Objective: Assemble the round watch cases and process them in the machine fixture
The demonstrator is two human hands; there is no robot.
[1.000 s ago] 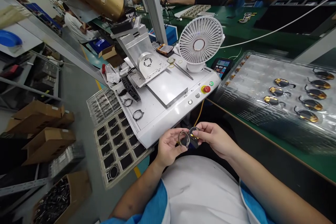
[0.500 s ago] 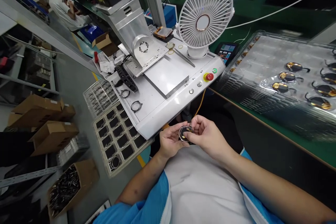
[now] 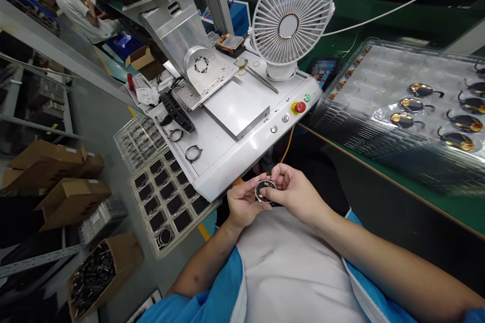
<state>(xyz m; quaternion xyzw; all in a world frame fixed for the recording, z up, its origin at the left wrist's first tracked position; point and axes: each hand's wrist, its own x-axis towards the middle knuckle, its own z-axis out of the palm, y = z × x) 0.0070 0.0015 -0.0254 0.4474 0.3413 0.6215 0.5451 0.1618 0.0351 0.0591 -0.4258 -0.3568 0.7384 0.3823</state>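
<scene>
Right now both my hands are together in front of my belly, closed on one small round piece, a thin ring with a black disc set within it, just beyond my shirt and below the front edge of the white machine (image 3: 212,177). My left hand (image 3: 242,205) pinches the ring (image 3: 256,192) by its outer edge from the left side, fingers above and thumb below. My right hand (image 3: 299,193) comes in from the other side, its thumb lying on the face of the disc (image 3: 260,187) and its fingers bent at the far rim.

I judge the piece to be light, and the ring stiff but slim, so the edge seems the right place to hold. The disc looks smooth and perhaps slippery; I would press it flat and gently, since its gold patches look delicate. Whether it sits fully down, I can't tell under my thumb. Similar discs (image 3: 412,105) with dark tails lie in the clear tray (image 3: 373,73) on the green table (image 3: 450,208); those tails look soft and easily creased, so I'd lift by the rim.
</scene>
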